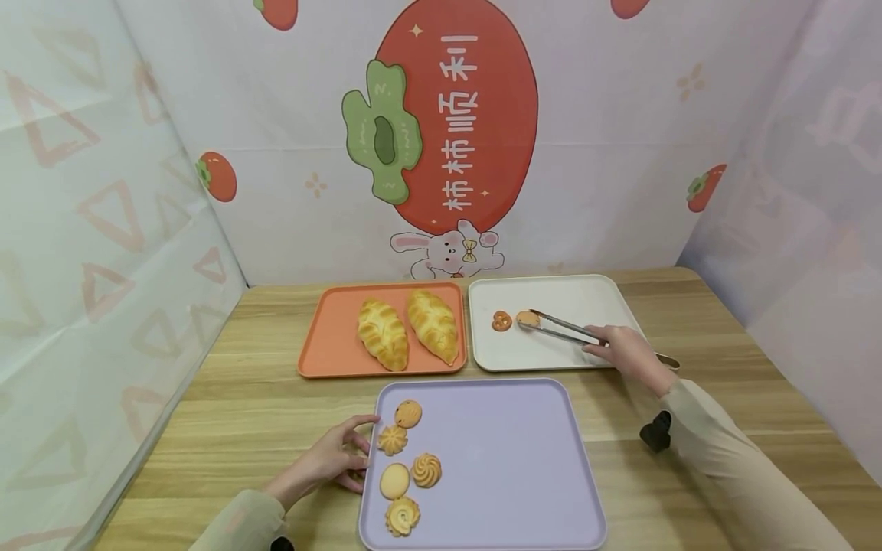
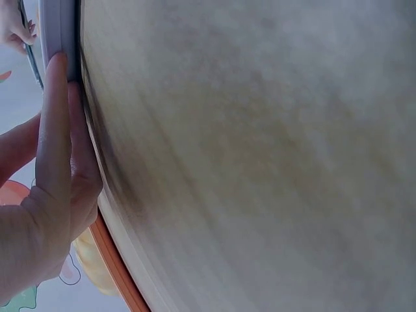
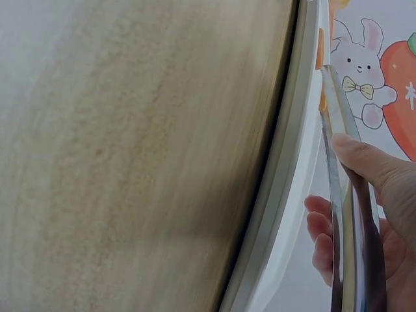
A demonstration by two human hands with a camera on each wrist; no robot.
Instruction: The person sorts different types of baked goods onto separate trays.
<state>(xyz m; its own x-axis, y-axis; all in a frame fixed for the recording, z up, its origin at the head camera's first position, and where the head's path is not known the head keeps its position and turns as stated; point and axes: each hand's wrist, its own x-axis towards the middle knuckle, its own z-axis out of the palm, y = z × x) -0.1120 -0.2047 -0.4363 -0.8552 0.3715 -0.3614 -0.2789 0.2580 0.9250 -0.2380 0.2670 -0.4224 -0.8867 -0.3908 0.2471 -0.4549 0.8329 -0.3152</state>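
Note:
My right hand [image 1: 628, 353] grips a pair of metal tongs [image 1: 568, 325] over the white tray [image 1: 586, 291]. The tong tips lie on either side of a round brown cookie [image 1: 527, 318], close over the tray. Left of that cookie lies a small pretzel [image 1: 501, 321]. Down at the near side, my left hand [image 1: 332, 459] touches the left rim of the lilac tray [image 1: 510, 459], its fingers extended along the edge in the left wrist view. Several cookies lie along that tray's left side, among them a swirl cookie [image 1: 426, 470] and a smooth round cookie [image 1: 395, 481].
Behind the lilac tray, an orange tray [image 1: 331, 337] holds two braided bread loaves [image 1: 383, 334]. It stands just left of the white tray. All three trays rest on a wood-grain table [image 1: 262, 383]. A printed cloth backdrop [image 1: 289, 115] hangs behind the table and along both sides.

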